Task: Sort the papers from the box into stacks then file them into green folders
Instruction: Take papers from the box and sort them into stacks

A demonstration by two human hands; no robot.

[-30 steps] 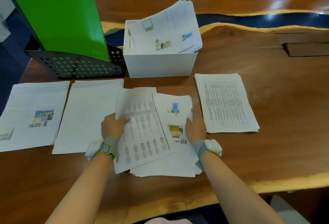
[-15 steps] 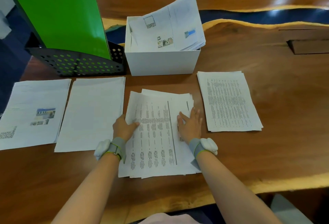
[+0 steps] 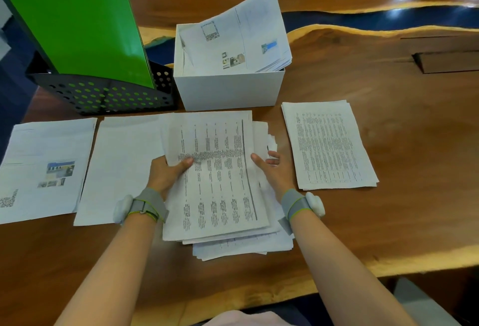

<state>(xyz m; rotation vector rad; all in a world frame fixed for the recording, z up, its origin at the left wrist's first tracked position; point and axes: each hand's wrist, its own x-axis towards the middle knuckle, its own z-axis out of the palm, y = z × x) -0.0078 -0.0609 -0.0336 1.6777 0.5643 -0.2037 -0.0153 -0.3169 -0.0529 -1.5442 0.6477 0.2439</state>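
Note:
A loose pile of printed sheets (image 3: 225,245) lies in front of me on the wooden table. My left hand (image 3: 166,172) pinches the left edge of the top table-printed sheets (image 3: 217,170) and lifts them, thumb on top. My right hand (image 3: 272,172) holds the right edge of the same bundle, fingers curled under it. A white box (image 3: 228,89) behind holds more papers (image 3: 238,38) sticking out. Green folders (image 3: 77,32) stand in a black mesh holder (image 3: 103,95) at the left.
Three sorted stacks lie flat: a stack with photos and a QR code (image 3: 44,167) at far left, a plain white stack (image 3: 121,167) beside it, and a stack of table pages (image 3: 326,144) at right. The table's front edge (image 3: 388,263) runs close to my arms.
Both hands went from pressing flat on the pile to gripping the top sheets by their edges. The bundle has risen and shifted away from me, toward the box.

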